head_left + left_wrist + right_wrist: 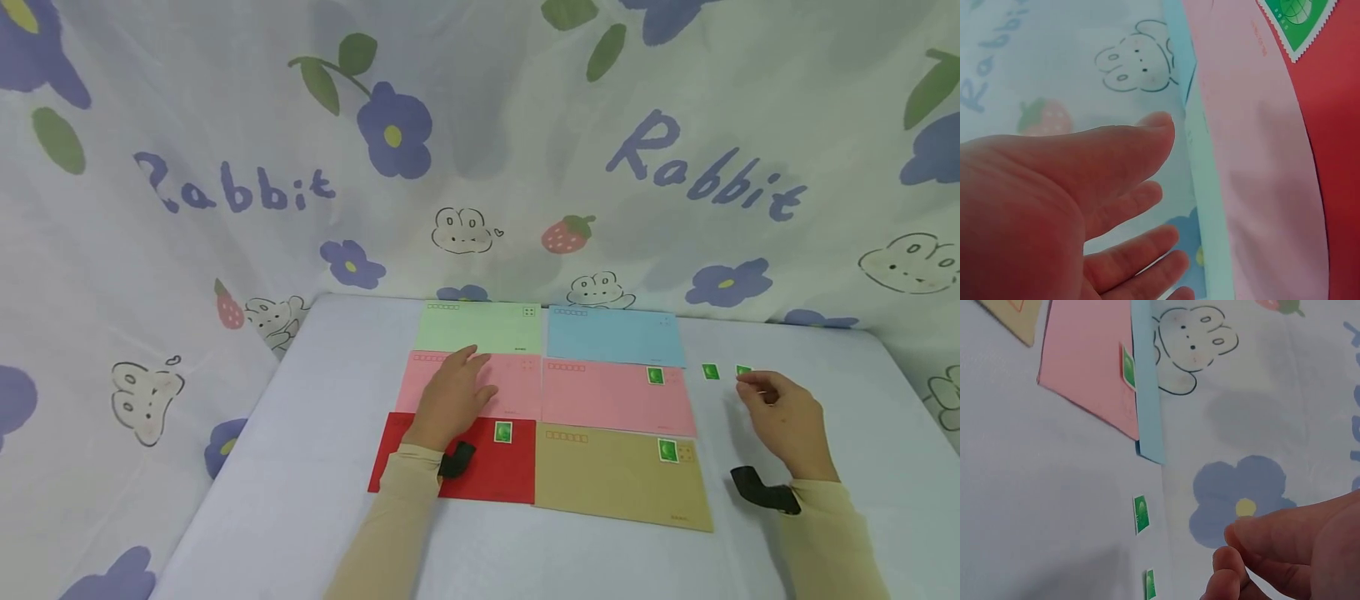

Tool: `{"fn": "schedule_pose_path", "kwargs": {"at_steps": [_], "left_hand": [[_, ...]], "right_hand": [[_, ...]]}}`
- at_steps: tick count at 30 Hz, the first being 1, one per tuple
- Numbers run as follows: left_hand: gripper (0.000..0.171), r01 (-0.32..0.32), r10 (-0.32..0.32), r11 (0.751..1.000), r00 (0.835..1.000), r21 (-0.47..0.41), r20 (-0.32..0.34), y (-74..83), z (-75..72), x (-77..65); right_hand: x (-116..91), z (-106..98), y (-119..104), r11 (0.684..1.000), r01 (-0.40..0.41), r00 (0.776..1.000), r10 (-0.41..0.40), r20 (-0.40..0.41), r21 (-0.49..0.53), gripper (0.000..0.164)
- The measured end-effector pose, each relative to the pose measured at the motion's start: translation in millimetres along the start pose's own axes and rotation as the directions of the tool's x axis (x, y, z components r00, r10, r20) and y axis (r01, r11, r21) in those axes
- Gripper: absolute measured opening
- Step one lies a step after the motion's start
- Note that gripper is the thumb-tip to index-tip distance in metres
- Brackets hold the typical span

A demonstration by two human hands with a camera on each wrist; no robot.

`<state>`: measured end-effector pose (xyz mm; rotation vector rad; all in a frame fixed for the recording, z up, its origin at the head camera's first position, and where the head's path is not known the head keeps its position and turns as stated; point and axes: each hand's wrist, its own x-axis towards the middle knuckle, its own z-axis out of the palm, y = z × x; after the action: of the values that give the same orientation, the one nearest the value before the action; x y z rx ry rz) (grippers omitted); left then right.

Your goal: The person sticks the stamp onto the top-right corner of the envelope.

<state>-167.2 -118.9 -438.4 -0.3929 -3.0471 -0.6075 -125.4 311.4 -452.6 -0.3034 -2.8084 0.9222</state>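
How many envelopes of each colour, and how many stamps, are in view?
Light green envelope: 1
Light blue envelope: 1
Pink envelopes: 2
Red envelope: 1
Tan envelope: 1
Green postage stamps: 5
Total: 11

- I read "Rabbit" [705, 177] on the curtain [510, 125], right side.
- I read "Rabbit" again, left side, first letter distorted.
- Print on envelopes [483, 471] and stamps [503, 432]: too small.

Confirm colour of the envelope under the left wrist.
Red. The envelope shows best in the head view.
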Motion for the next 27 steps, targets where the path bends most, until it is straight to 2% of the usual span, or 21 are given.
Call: {"fn": "schedule_pose_path", "kwargs": {"at_steps": [18, 27], "left_hand": [[0.059, 0.026, -0.026, 1.000, 0.999, -0.017, 0.023, -8.8, 6.8, 3.4], [0.060, 0.045, -0.044, 0.999, 0.999, -0.028, 0.030, -12.9, 6.4, 4.5]], "right_hand": [[5, 2, 23, 0.991, -0.125, 0.989, 0.127, 0.072, -0.038, 0.035], [5, 0, 28, 0.991, -0.121, 0.988, 0.126, 0.086, -0.058, 0.038]]}}
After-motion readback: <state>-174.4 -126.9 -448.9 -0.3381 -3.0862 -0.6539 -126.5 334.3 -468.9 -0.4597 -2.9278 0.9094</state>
